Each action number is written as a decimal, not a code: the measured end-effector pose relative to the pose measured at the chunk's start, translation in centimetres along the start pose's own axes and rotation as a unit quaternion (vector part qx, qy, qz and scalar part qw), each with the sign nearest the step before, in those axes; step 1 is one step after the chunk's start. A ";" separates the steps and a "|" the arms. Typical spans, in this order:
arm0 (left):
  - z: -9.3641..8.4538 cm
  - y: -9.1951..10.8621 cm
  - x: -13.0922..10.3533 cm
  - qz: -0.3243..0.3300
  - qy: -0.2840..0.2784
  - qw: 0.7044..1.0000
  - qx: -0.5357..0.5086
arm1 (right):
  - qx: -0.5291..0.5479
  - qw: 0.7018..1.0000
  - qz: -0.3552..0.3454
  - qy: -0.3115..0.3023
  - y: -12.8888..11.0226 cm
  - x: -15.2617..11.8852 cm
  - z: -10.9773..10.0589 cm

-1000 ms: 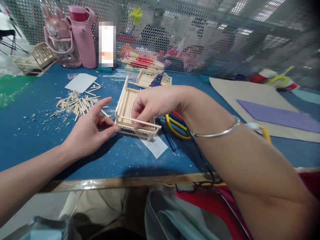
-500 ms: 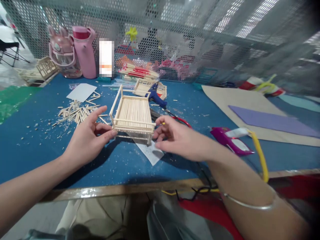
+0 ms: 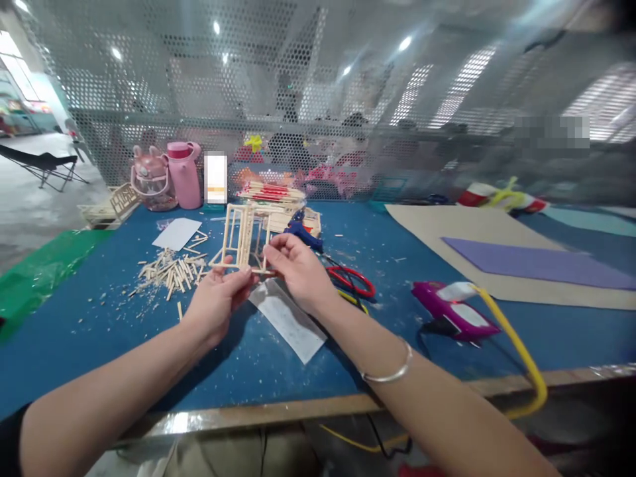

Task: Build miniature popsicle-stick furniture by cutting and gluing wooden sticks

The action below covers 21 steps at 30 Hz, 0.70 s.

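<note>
A small wooden stick frame [image 3: 244, 235] is held up above the blue table, turned on its side so that its slatted panel shows nearly edge-on. My left hand [image 3: 218, 295] grips its lower edge, thumb on top. At its right side my right hand [image 3: 298, 265] pinches a leg of the frame between thumb and fingers. Beneath the hands lies a white paper strip [image 3: 291, 321]. Left of the frame is a pile of short sticks [image 3: 173, 270] with crumbs around it. A blue glue gun [image 3: 304, 232] lies just behind my right hand.
Pink bottles [image 3: 185, 175] stand at the back left, before a perforated metal screen [image 3: 268, 86]. Bundled sticks [image 3: 273, 192] lie at the back. A purple device with a yellow cable [image 3: 457, 311], red cable [image 3: 355, 278] and purple sheet [image 3: 531, 264] are on the right.
The frame has been tipped from lying level onto its side and lifted. My right hand has closed on it, and my left hand has shifted under its edge. The view has tilted upward.
</note>
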<state>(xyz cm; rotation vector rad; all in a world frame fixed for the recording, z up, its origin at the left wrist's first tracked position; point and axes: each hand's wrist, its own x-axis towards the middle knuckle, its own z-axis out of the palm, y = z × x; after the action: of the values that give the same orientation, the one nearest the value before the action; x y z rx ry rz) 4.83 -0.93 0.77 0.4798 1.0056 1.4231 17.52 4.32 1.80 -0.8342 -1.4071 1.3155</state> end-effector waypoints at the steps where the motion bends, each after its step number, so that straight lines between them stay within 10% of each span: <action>1: 0.0 -0.1 -0.1 -0.008 -0.003 1.000 0.000 | -0.028 0.999 -0.014 -0.006 0.4 -0.1 0.1; 10: -0.6 -1.5 0.0 -0.039 -0.018 0.999 0.030 | -0.112 0.990 -0.065 -0.062 0.9 -0.6 -0.2; 15: -2.4 -0.2 -1.2 -0.097 -0.149 0.935 0.307 | -0.157 0.985 -0.076 -0.011 1.2 -0.7 -0.7; 18: -2.8 2.6 -1.7 0.089 -0.127 0.857 0.491 | -0.152 0.985 -0.078 -0.005 1.5 -0.7 -1.1; 21: -1.3 4.7 -0.9 0.320 -0.038 0.855 0.406 | -0.145 0.986 -0.077 0.003 1.5 -0.6 -1.4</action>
<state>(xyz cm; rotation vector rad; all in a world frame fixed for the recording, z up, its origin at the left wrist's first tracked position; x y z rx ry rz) 1.18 -1.44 4.14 1.6031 1.4468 1.4639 18.79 4.43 0.05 -0.8983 -1.6490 1.0040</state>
